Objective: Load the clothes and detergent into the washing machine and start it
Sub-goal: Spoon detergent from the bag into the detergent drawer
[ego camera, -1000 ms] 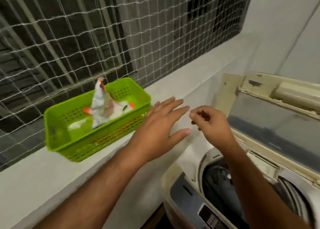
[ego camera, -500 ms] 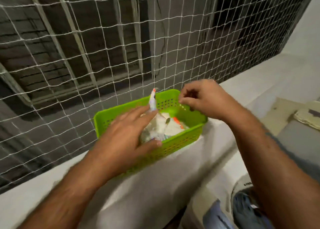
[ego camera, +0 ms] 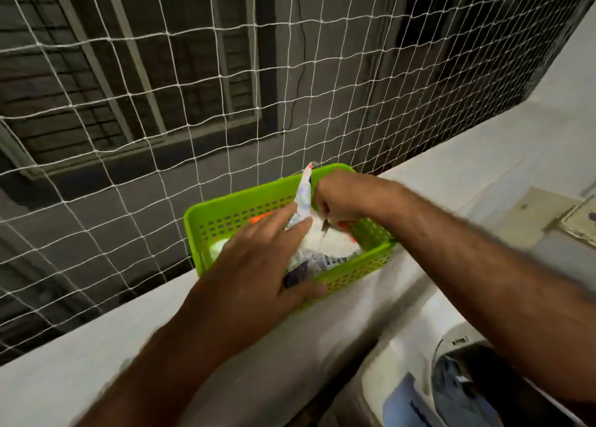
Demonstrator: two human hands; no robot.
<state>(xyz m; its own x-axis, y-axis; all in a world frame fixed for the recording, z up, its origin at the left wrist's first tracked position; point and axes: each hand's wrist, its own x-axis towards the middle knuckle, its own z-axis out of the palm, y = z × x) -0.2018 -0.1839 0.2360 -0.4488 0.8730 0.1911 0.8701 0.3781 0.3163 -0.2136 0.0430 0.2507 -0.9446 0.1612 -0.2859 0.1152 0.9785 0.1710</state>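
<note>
A lime-green plastic basket [ego camera: 232, 215] stands on the white ledge in front of the netting. Inside it a white and blue detergent packet [ego camera: 304, 197] sticks up, with more white plastic around it. My right hand [ego camera: 342, 196] is closed on the packet's upper part, inside the basket. My left hand [ego camera: 261, 265] lies over the basket's near side, fingers spread against the packet's lower part and thumb on the basket's front wall. At the bottom right, the washing machine's open tub [ego camera: 464, 391] shows dark and blue clothes.
A white rope netting [ego camera: 225, 81] closes the opening behind the ledge [ego camera: 80, 359]. The washing machine's raised lid [ego camera: 577, 226] shows at the right edge. My right forearm crosses over the machine.
Both hands have moved from above the machine to the basket. The right hand has dropped from the basket's far rim and closed on the packet; the left hand has settled against it.
</note>
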